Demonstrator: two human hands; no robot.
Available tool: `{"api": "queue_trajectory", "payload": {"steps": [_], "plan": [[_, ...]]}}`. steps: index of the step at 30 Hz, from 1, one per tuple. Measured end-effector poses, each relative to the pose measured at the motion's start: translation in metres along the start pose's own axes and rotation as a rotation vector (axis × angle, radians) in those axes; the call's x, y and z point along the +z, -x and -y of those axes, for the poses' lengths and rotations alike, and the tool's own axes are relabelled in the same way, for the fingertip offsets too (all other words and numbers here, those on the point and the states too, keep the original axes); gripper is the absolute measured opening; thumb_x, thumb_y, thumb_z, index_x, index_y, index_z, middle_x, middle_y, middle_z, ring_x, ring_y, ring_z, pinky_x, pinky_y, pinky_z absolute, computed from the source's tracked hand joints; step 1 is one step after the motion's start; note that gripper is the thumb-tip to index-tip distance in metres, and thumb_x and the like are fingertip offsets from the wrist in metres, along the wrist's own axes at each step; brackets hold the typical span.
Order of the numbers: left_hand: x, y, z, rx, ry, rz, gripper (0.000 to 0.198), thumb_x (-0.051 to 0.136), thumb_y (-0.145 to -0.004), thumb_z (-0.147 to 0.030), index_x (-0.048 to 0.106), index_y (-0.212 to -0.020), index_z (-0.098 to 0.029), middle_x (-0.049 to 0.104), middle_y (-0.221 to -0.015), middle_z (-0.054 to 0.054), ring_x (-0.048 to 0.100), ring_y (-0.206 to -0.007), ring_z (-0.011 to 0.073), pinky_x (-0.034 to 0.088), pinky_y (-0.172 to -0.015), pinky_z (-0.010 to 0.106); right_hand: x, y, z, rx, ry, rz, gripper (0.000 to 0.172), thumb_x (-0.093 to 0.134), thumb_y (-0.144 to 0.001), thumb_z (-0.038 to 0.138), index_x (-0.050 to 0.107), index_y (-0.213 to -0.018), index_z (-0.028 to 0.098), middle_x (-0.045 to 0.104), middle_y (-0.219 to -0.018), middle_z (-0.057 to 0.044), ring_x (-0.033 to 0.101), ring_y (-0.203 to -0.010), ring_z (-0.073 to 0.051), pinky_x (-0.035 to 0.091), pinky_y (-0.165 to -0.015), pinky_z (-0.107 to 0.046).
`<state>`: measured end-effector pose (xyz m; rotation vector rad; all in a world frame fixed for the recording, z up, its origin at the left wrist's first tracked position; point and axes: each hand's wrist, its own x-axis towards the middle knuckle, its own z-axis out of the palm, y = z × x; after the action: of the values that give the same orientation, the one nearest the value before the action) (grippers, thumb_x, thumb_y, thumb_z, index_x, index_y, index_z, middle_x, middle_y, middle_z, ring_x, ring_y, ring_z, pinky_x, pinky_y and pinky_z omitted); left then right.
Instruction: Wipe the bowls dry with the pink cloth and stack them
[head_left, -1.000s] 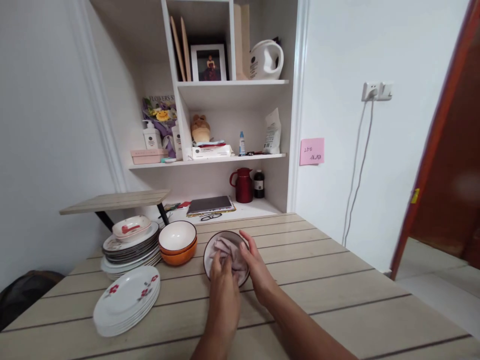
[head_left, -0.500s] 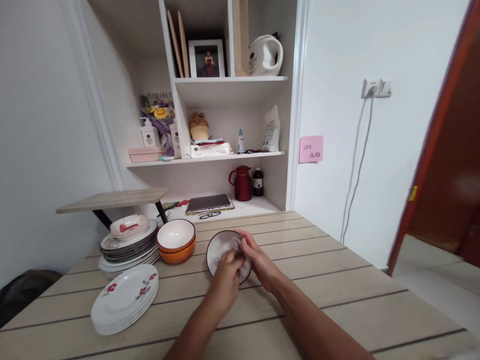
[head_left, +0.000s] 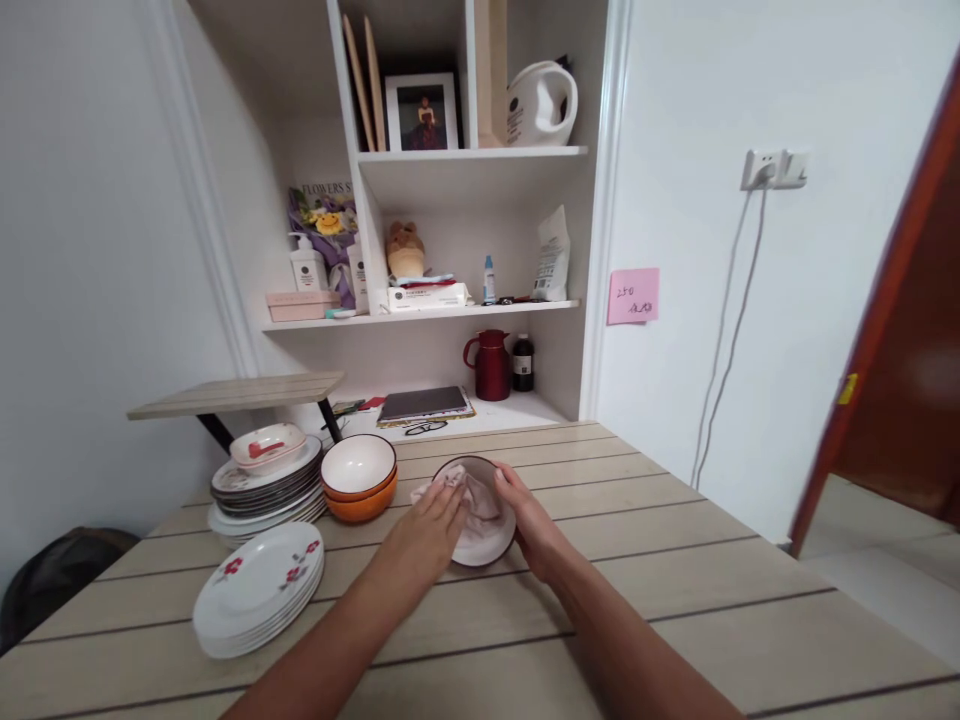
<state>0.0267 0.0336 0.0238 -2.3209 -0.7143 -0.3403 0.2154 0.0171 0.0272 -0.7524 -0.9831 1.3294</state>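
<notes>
A dark-rimmed bowl (head_left: 480,550) with a pale inside is tilted over the table in front of me. My right hand (head_left: 529,515) grips its right edge, thumb on the rim and fingers around the outside. A crumpled pale pink cloth (head_left: 480,500) lies inside the bowl and hangs over its left rim. Pressed on that cloth is my left hand (head_left: 431,525), its fingers laid fairly flat along it. Left of the bowl stand stacked orange bowls (head_left: 360,508) with white insides.
Flower-patterned plates (head_left: 259,590) are stacked at the left on the slatted table (head_left: 637,600). Behind them rises a taller plate stack (head_left: 266,505) topped by a small red-patterned bowl (head_left: 268,445). A closed laptop (head_left: 424,403), glasses (head_left: 426,428) and a red jug (head_left: 493,368) stand at the back.
My left hand has gone from deep in the bowl to its left rim, its fingers straightening on the cloth. The view has shifted slightly, and my right hand still grips the bowl.
</notes>
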Motion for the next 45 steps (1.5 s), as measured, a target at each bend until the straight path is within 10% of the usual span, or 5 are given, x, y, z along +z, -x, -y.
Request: {"api": "queue_trajectory", "payload": {"steps": [8,14,18,31,45], "plan": [[-0.023,0.001,-0.021,-0.049,0.35,0.235,0.095,0.051,-0.064,0.0,0.028,-0.154,-0.021,0.035,-0.159,0.014,0.03,-0.148,0.0292,0.028,-0.119,0.052,0.006,0.006,0.009,-0.022,0.045,-0.118,0.047,0.079,-0.067,0.061,0.071,-0.097,0.025,0.073,-0.102,-0.003,0.06,-0.106,-0.027,0.043,-0.094,-0.038],[-0.019,-0.022,-0.079,-0.493,0.487,0.23,0.091,0.052,-0.067,-0.005,0.026,-0.155,-0.01,0.029,-0.161,0.017,0.033,-0.146,0.0311,0.03,-0.118,0.052,0.01,0.004,0.003,-0.039,-0.02,-0.131,0.047,0.08,-0.066,0.057,0.069,-0.097,0.025,0.072,-0.089,0.0,0.062,-0.087,-0.023,0.046,-0.081,-0.033],[-0.021,-0.035,-0.103,-0.53,0.484,0.136,0.078,0.052,-0.079,-0.012,0.029,-0.153,-0.009,0.04,-0.156,0.018,0.042,-0.14,0.0324,0.038,-0.113,0.05,0.007,0.003,0.0,-0.057,-0.053,-0.131,0.042,0.077,-0.069,0.055,0.068,-0.097,0.026,0.07,-0.085,0.001,0.061,-0.081,-0.021,0.047,-0.075,-0.032],[-0.013,0.01,0.014,0.308,0.02,-0.145,0.021,0.055,-0.098,-0.02,0.062,-0.117,-0.02,0.065,-0.132,0.007,0.054,-0.13,0.0213,0.029,-0.117,0.046,0.005,0.014,0.016,0.056,0.058,0.086,0.047,0.073,-0.077,0.057,0.065,-0.113,0.028,0.072,-0.114,-0.004,0.062,-0.107,-0.028,0.047,-0.088,-0.04],[0.001,-0.039,-0.083,-0.669,0.397,-0.291,0.04,0.044,-0.094,-0.008,0.062,-0.127,-0.022,0.072,-0.119,0.008,0.066,-0.11,0.0255,0.051,-0.096,0.044,0.016,0.015,0.003,-0.044,-0.264,0.11,0.09,0.084,-0.07,0.032,0.036,-0.146,0.039,0.065,-0.131,-0.002,0.065,-0.112,-0.026,0.044,-0.102,-0.044]]}}
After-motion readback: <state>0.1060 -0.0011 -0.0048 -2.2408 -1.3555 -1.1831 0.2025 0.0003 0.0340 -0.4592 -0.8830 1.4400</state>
